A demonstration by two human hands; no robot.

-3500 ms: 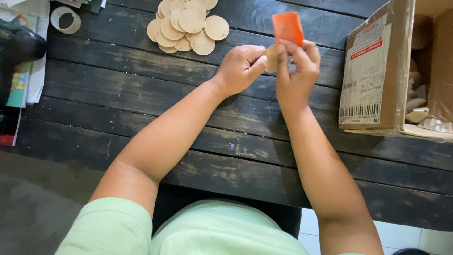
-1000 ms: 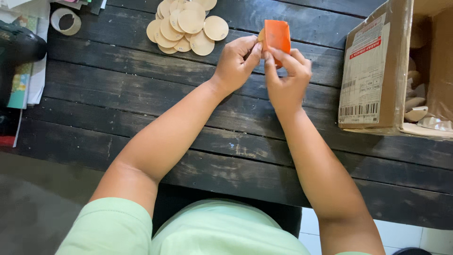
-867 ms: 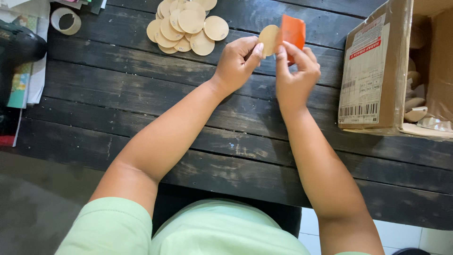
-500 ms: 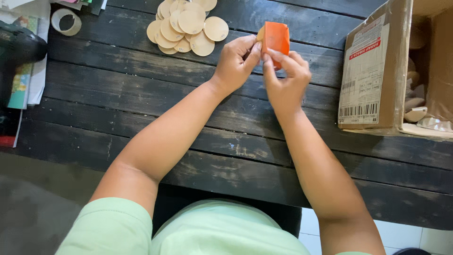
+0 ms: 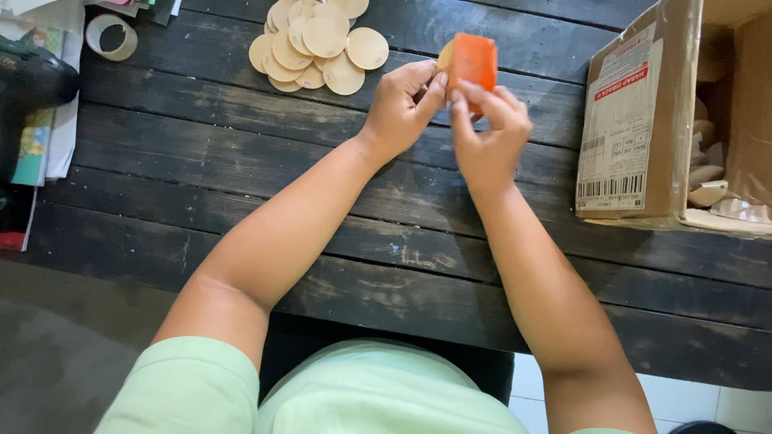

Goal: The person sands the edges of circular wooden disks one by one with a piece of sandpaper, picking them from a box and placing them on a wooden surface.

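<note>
My right hand point(image 5: 488, 133) grips an orange sanding block point(image 5: 473, 60) and presses it against a pale round wooden disc point(image 5: 444, 55). My left hand point(image 5: 402, 104) pinches that disc by its edge, and only a sliver of the disc shows beside the block. Both hands are raised over the dark plank table point(image 5: 241, 177). A pile of several similar wooden discs point(image 5: 315, 44) lies on the table just left of my left hand.
An open cardboard box point(image 5: 643, 128) with more wooden pieces stands at the right. A roll of tape point(image 5: 112, 36) lies at the top left, near a dark power tool point(image 5: 32, 80) and papers point(image 5: 36, 145) at the left edge.
The orange block has been sliding back and forth over the disc; the disc showed more fully a moment ago and is now mostly covered again. The hands stay in place.
</note>
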